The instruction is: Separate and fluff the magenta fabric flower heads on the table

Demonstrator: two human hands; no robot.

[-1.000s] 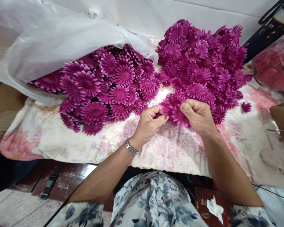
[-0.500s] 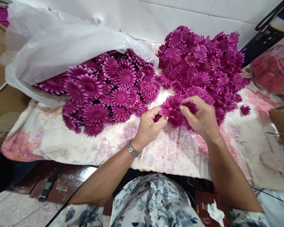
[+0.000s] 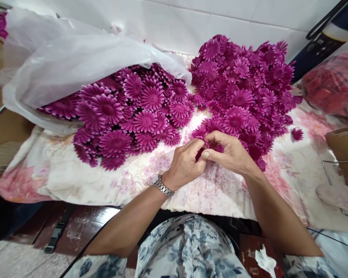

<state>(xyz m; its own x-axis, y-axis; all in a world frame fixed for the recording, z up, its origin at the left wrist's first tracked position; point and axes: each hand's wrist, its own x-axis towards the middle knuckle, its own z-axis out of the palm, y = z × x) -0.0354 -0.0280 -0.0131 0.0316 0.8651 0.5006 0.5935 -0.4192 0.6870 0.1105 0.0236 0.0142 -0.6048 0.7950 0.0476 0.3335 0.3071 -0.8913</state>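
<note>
My left hand [image 3: 187, 164], with a metal watch [image 3: 161, 185] on its wrist, is closed on a magenta artificial flower [image 3: 199, 153], mostly hidden by the fingers. Against it, my right hand [image 3: 229, 153] pinches at the same spot, thumb and forefinger meeting the left fingers; whether it grips that flower or a separate petal piece is hidden. Just beyond both hands rises a loose heap of magenta flower pieces [image 3: 243, 92]. To the left, layered magenta flowers [image 3: 146, 121] spill from a translucent plastic bag [image 3: 75, 50].
A floral cloth [image 3: 104, 189] covers the table. One loose flower piece [image 3: 297, 134] lies right of the heap. Farther right are a clear bag of red pieces [image 3: 333, 83] and a cardboard box [image 3: 345, 154]. White tiles [image 3: 191, 23] back the table; a dark blue cylinder [image 3: 316, 50] leans there.
My right hand has come left and down from the heap to meet my left hand. The magenta piece it held is now hidden between the fingers.
</note>
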